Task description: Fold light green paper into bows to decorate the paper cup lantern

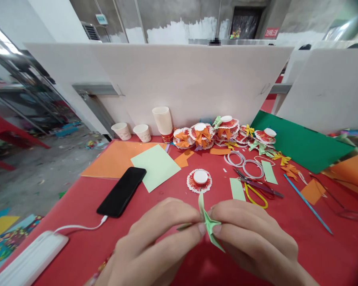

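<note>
Between my two hands, a small piece of folded light-green paper is pinched, with creased points and a strip curling up from its top. My left hand grips its left side with thumb and fingertips. On the other side, my right hand closes thumb and fingers on its right edge. Just beyond the fingers lies a hat-shaped paper cup piece with a fringed red-and-white brim. Two light-green paper strips and scissors with yellow handles rest to the right of it.
A black phone, cabled to a white power bank, lies left. Orange sheets and a light-green sheet sit behind. Paper cups and several decorated cup pieces line the white partition. A blue pencil lies right.
</note>
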### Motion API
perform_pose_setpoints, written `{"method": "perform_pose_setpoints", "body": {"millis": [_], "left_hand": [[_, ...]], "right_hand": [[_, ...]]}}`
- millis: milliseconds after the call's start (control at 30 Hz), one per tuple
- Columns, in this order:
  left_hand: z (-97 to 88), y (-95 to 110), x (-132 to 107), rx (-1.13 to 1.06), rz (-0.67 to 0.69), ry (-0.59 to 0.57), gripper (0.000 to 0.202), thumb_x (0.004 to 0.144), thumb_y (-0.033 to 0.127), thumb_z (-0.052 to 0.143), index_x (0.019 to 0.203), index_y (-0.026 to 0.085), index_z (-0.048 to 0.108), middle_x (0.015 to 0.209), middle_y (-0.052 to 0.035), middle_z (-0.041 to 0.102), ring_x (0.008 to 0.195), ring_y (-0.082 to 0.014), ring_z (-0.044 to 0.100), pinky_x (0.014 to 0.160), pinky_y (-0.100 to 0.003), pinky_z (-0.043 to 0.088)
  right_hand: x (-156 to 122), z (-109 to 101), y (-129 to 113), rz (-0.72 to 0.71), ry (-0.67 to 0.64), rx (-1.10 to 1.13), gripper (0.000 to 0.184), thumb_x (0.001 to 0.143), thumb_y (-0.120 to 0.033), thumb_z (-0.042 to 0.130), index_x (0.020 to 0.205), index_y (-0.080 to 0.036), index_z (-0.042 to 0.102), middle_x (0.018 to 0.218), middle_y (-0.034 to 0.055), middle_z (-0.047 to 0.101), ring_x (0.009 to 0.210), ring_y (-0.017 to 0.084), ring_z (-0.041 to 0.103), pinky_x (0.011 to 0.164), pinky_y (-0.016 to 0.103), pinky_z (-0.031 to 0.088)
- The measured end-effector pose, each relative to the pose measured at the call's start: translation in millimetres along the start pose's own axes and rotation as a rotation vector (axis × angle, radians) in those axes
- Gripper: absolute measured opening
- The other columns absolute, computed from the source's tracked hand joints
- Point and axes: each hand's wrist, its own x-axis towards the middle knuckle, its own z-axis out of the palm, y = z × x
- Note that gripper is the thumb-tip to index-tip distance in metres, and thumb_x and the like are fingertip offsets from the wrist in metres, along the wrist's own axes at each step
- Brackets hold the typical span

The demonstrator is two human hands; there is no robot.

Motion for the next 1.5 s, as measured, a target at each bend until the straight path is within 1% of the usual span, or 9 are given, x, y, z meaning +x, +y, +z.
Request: {"method": "perform_pose_setpoints", "body": {"millis": [400, 567, 633, 733, 767, 900, 1167, 1333, 1500], "left_hand": [[5.9, -4.2, -20.4, -0.23, -0.148, 0.032, 0.027, 0.086, 0.008, 0.053, 0.103, 0.024, 0.067, 0.095, -0.0025, 0.074, 0.078, -0.0147, 0.069, 0.073, -0.021, 0.059], [-19.6, -13.9, -13.5, -0.154, 0.019, -0.262, 0.035, 0.078, 0.006, 0.065, 0.111, 0.018, 0.065, 0.104, -0.0061, 0.074, 0.088, -0.0169, 0.071, 0.078, -0.018, 0.059], [-24.7, -15.3, -15.3, -0.131, 0.045, -0.286, 0.039, 0.078, 0.006, 0.066, 0.115, 0.018, 0.064, 0.109, -0.0061, 0.073, 0.092, -0.0175, 0.07, 0.082, -0.019, 0.058], [-19.0, -11.7, -25.5, -0.148, -0.043, -0.216, 0.04, 0.086, 0.011, 0.057, 0.124, 0.025, 0.06, 0.113, -0.0034, 0.072, 0.093, -0.0172, 0.07, 0.084, -0.021, 0.058], [-15.1, -9.8, -29.4, -0.162, -0.109, -0.088, 0.036, 0.091, 0.016, 0.05, 0.124, 0.027, 0.059, 0.112, -0.0027, 0.072, 0.091, -0.017, 0.071, 0.083, -0.022, 0.058], [-4.2, -6.4, -36.4, -0.227, -0.159, -0.086, 0.037, 0.091, 0.023, 0.051, 0.127, 0.031, 0.058, 0.11, -0.0022, 0.073, 0.084, -0.0173, 0.072, 0.078, -0.023, 0.06], [6.8, -9.0, -17.9, -0.345, -0.112, 0.101, 0.022, 0.086, 0.011, 0.058, 0.104, 0.019, 0.067, 0.09, -0.0059, 0.075, 0.081, -0.0162, 0.071, 0.071, -0.021, 0.06], [20.9, -4.9, -6.8, -0.384, -0.096, 0.249, 0.034, 0.071, -0.005, 0.065, 0.098, 0.016, 0.065, 0.078, -0.0041, 0.073, 0.072, -0.0174, 0.071, 0.064, -0.025, 0.061], [29.2, -4.9, -5.5, -0.364, -0.287, 0.288, 0.039, 0.067, -0.004, 0.068, 0.094, 0.024, 0.066, 0.078, 0.0003, 0.074, 0.073, -0.0171, 0.071, 0.07, -0.027, 0.06]], "right_hand": [[0.9, -5.3, -8.9, 0.069, -0.019, 0.008, 0.017, 0.091, -0.009, 0.05, 0.085, -0.012, 0.065, 0.087, 0.0048, 0.072, 0.083, 0.01, 0.068, 0.082, 0.016, 0.055], [1.8, -8.6, -10.2, 0.078, -0.038, 0.013, 0.019, 0.092, -0.009, 0.048, 0.086, -0.013, 0.066, 0.086, 0.0053, 0.074, 0.081, 0.012, 0.07, 0.08, 0.018, 0.056], [3.1, -10.3, -10.1, 0.076, -0.046, 0.013, 0.02, 0.092, -0.01, 0.048, 0.086, -0.012, 0.067, 0.085, 0.0058, 0.074, 0.081, 0.012, 0.07, 0.079, 0.019, 0.057], [5.2, -11.7, -9.7, 0.058, -0.051, 0.016, 0.02, 0.092, -0.011, 0.049, 0.086, -0.011, 0.067, 0.085, 0.0059, 0.074, 0.08, 0.012, 0.07, 0.08, 0.018, 0.057], [5.6, -11.8, -9.6, 0.05, -0.057, 0.011, 0.019, 0.092, -0.011, 0.049, 0.087, -0.011, 0.068, 0.085, 0.0058, 0.074, 0.08, 0.011, 0.07, 0.08, 0.017, 0.056], [4.6, -10.6, -9.2, 0.058, -0.055, -0.01, 0.019, 0.093, -0.011, 0.049, 0.087, -0.011, 0.067, 0.087, 0.0048, 0.074, 0.084, 0.01, 0.068, 0.083, 0.017, 0.055], [3.0, -3.4, -4.9, 0.051, -0.031, 0.081, 0.013, 0.091, -0.008, 0.05, 0.089, -0.012, 0.063, 0.085, 0.0059, 0.072, 0.081, 0.011, 0.067, 0.081, 0.018, 0.055], [3.2, 1.2, -2.4, 0.101, -0.023, 0.172, 0.015, 0.083, -0.003, 0.054, 0.091, -0.015, 0.057, 0.079, 0.0072, 0.07, 0.074, 0.014, 0.066, 0.068, 0.023, 0.058], [2.8, 8.0, -4.2, 0.233, 0.084, 0.095, 0.026, 0.077, 0.001, 0.056, 0.091, -0.02, 0.055, 0.07, 0.0005, 0.068, 0.064, 0.013, 0.066, 0.06, 0.023, 0.057]]}}
